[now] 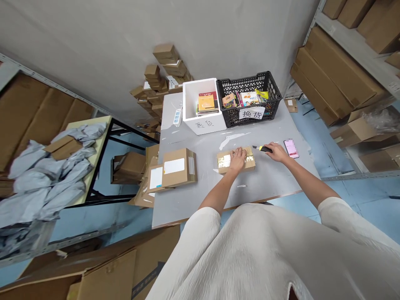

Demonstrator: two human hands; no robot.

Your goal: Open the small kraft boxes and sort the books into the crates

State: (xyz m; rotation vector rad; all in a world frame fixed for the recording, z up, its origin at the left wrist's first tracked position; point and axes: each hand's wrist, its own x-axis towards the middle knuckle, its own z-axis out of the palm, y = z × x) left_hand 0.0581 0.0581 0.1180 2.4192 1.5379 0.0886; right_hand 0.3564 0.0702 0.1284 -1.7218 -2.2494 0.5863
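A small cardboard box (pixel 224 165) with shiny tape along its top lies on the grey table (pixel 206 146) in front of me. My left hand (pixel 238 160) rests on top of this box with its fingers spread. Just right of the box, my right hand (pixel 275 152) is closed around a black and yellow utility knife (pixel 265 148). The knife's blade points left, toward the box's right end, and a small gap seems to part them.
A phone (pixel 291 148) lies at the right. Behind are a white bin (pixel 204 126) and a black crate (pixel 251 113), both holding books. More boxes (pixel 178 167) sit at the table's left. Grey parcels (pixel 34 179) cover a side table; shelves with cartons (pixel 337 79) stand right.
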